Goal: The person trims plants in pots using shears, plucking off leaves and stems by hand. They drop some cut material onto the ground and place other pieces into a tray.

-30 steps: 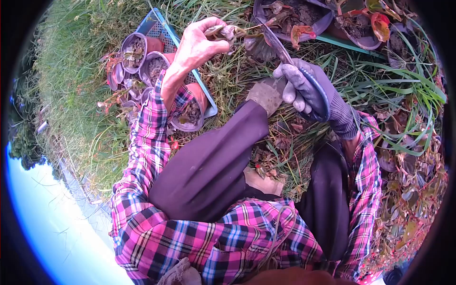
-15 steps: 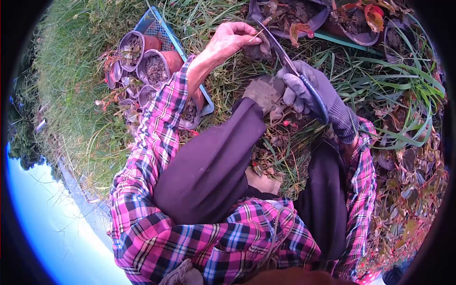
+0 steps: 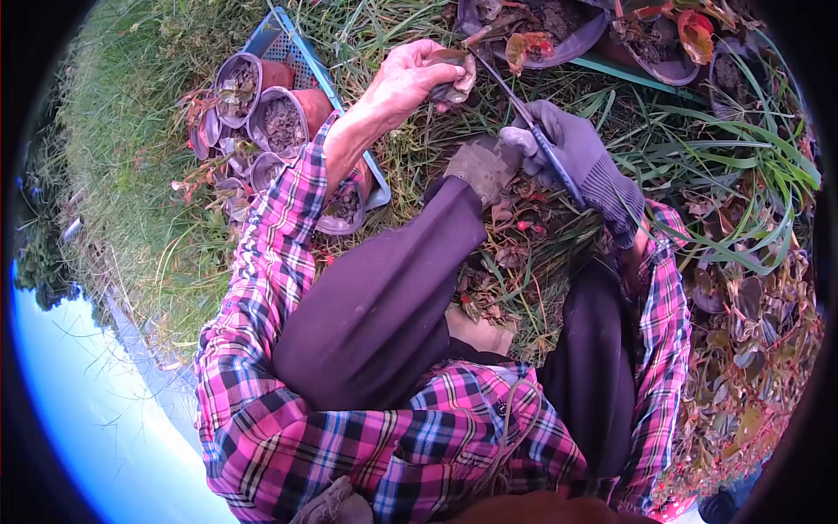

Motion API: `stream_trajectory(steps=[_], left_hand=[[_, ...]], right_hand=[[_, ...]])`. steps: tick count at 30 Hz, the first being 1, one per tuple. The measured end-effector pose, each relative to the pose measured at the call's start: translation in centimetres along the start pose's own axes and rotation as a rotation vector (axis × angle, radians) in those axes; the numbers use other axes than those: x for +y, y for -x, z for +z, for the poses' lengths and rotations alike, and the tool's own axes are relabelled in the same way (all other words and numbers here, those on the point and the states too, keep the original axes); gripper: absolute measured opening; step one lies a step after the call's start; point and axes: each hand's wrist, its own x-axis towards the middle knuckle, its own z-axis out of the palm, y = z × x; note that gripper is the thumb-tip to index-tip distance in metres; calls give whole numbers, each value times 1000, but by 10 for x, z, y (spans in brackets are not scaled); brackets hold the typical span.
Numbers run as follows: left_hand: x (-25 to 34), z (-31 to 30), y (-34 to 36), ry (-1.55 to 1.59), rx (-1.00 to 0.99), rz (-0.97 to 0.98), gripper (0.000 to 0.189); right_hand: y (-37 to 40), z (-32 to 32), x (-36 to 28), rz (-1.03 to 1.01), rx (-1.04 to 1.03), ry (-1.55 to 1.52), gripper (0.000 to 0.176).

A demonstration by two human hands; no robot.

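My left hand (image 3: pixel 408 80), bare, pinches brownish withered leaves (image 3: pixel 456 77) between thumb and fingers at the top centre. Opposite it, my right hand (image 3: pixel 563 144) wears a grey knitted glove. That hand is closed around the blue handle of a long, thin, dark-bladed cutting tool (image 3: pixel 515 100), whose tip points up toward the leaves. Just above the tip, a reddish plant stem (image 3: pixel 493 33) leans over the rim of a pot (image 3: pixel 572 44) with soil and a few reddish leaves.
On the left, a blue crate (image 3: pixel 301 52) and several soil-filled pots (image 3: pixel 284 127) sit on the grass. More potted plants (image 3: pixel 655 57) line the top right along a green tray edge (image 3: pixel 633 77). Long grass blades (image 3: pixel 742 140) and dry leaves lie on the right. My shoe (image 3: pixel 480 170) is below the hands.
My left hand has moved slightly left and turned, and the leaves in it show more clearly. The tool has rotated to a narrower view, its tip still near the left hand.
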Motion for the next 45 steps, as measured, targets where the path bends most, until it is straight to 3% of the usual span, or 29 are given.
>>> stream_trajectory(steps=[3,4,6,8,10,14,15,16,17,18,19,20,21,22,23,26,27,28,30,32,34,36,37,40,42,44,45], left_hand=[[4,-5,15,-176,-145,-120,13],[2,-7,16,-583,-346,62,25],[-4,-5,27,-1015,-508,211,39],[21,14,25,-832,-119,123,40],[17,14,6,-756,251,347,38],[6,20,-22,-1137,376,568,55],[-4,16,-34,-1035,381,499,64],[-11,16,-42,-973,408,578,63],[-14,18,-49,-910,433,658,61],[-18,22,-55,-845,460,736,59],[-5,37,-43,-683,465,801,31],[-2,37,-44,-762,423,713,37],[0,37,-47,-839,379,623,43],[0,36,-50,-915,332,530,49],[-3,32,-58,-989,338,640,38],[-3,28,-60,-671,363,335,30],[-2,28,-59,-483,313,304,25],[10,29,-51,-368,267,151,23],[19,14,-34,-371,61,-31,19],[23,15,-3,-482,-82,-161,24],[8,14,17,-576,-352,-216,38],[-5,9,31,-1003,-542,132,56],[24,17,37,-1113,-491,-24,67],[61,4,25,-825,188,133,45],[60,-12,-2,-902,446,572,37],[66,-7,-34,-1114,500,1105,27],[69,-14,-49,-1094,362,1077,35]], right_hand=[[26,-3,-16,-4,23,-18,36],[26,-6,-14,-36,-64,-162,36],[30,-14,-8,-76,-139,-363,37],[32,-13,-12,-77,-26,-391,38],[35,-10,-19,-61,183,-328,39],[34,-10,-12,-79,176,-380,37],[35,-8,-11,-67,187,-393,36],[35,-7,-10,-55,199,-409,35],[32,-12,-3,-120,26,-541,31],[32,-12,1,-105,64,-501,29],[33,-8,-2,-90,100,-459,28],[33,-7,-3,-74,136,-414,26],[28,-12,10,-125,-10,-572,25],[30,-10,9,-111,30,-532,29],[32,-6,7,-97,69,-493,33],[36,-5,5,-82,118,-427,37],[37,-6,5,-82,123,-415,37],[40,-5,3,-68,141,-393,38],[45,-5,-3,-44,177,-349,38],[42,-11,5,-53,125,-498,28],[46,-9,3,-44,139,-470,26],[44,-11,12,-94,9,-597,21],[46,-10,10,-98,-18,-595,18],[51,-5,3,-121,-65,-642,17],[54,-1,-7,-127,-57,-623,25],[55,3,-15,-139,-67,-578,28],[54,5,-15,-157,-90,-579,27]])
